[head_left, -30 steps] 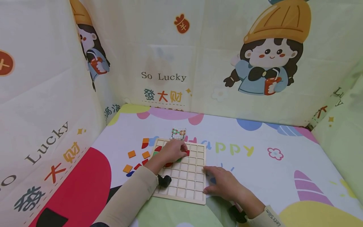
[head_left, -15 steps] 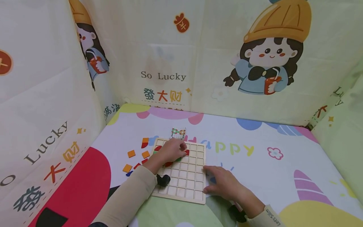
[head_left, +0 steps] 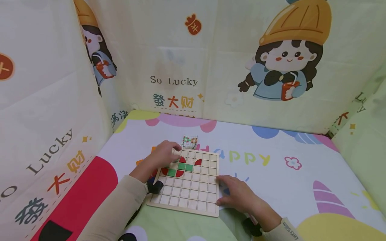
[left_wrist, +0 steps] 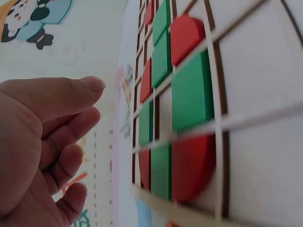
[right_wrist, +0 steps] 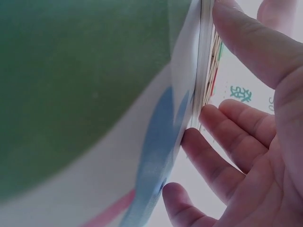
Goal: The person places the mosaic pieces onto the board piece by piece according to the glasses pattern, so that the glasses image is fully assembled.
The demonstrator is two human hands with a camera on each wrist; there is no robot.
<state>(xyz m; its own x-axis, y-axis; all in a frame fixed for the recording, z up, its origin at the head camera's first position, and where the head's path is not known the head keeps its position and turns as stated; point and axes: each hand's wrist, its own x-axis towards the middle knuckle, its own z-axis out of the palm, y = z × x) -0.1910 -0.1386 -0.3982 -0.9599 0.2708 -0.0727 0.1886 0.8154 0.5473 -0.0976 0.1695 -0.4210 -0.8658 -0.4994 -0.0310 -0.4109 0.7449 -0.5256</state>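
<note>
A wooden grid board (head_left: 193,194) lies on the table, with red rounded tiles and green square tiles in its back left cells. My left hand (head_left: 164,155) is over the board's back left corner, holding nothing, its fingers loosely bent. In the left wrist view, its thumb (left_wrist: 71,94) is apart from the tiles, near a green tile (left_wrist: 191,94) and a red rounded tile (left_wrist: 194,165). A red tile (head_left: 198,162) sits alone in a cell right of the green ones. My right hand (head_left: 236,194) touches the board's right edge (right_wrist: 207,61) with thumb and fingertips, gripping nothing.
A small patterned card (head_left: 190,142) lies behind the board. Loose orange tiles (head_left: 139,162) lie left of it, partly hidden by my left arm. Printed cloth walls (head_left: 181,67) stand around the back and sides of the table.
My left hand has moved left, off the red tile, which stays in its cell. More of the red and green tiles show. My right hand has stayed at the board's edge.
</note>
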